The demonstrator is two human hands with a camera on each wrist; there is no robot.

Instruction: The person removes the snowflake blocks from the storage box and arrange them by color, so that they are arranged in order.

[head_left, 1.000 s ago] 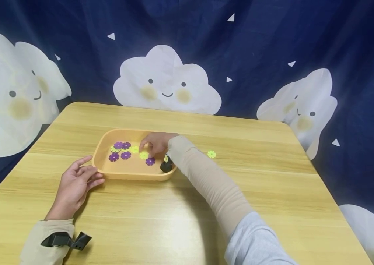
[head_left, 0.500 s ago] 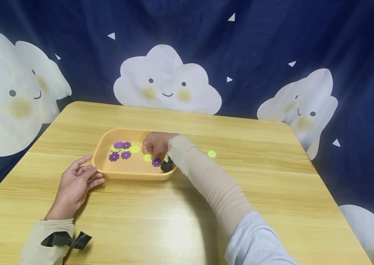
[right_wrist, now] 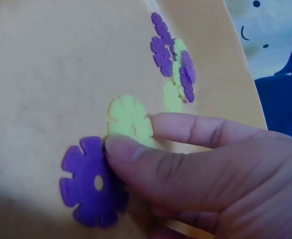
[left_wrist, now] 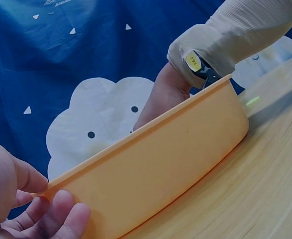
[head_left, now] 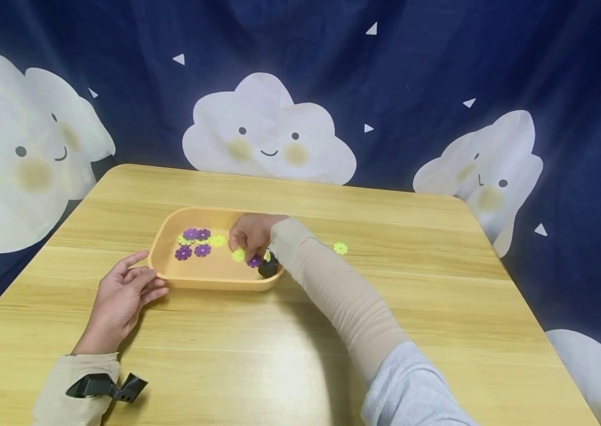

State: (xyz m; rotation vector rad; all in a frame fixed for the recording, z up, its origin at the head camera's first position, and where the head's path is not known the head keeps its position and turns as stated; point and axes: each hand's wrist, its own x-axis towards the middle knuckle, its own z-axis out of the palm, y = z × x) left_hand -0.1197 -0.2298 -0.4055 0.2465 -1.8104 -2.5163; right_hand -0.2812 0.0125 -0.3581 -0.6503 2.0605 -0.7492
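Observation:
In the head view my left hand holds the left front corner of an orange tray. The left wrist view shows its thumb at the rim and fingers against the outer wall. My right hand reaches inside the tray at its right side. There its thumb and index finger pinch a yellow flower-shaped slotted disc, lying flat on the tray floor. A purple flower-shaped disc lies against it beside the thumb tip. Farther left sit several more purple discs and yellow discs, some overlapping.
The black wrist camera mount on the right wrist hangs over the tray's right end. One yellow-green disc lies on the wooden table right of the tray. A blue curtain with clouds hangs behind.
My right hand has shifted slightly right, and the yellow and purple discs by its fingers have slid right along the tray floor. The left hand and the tray have stayed put.

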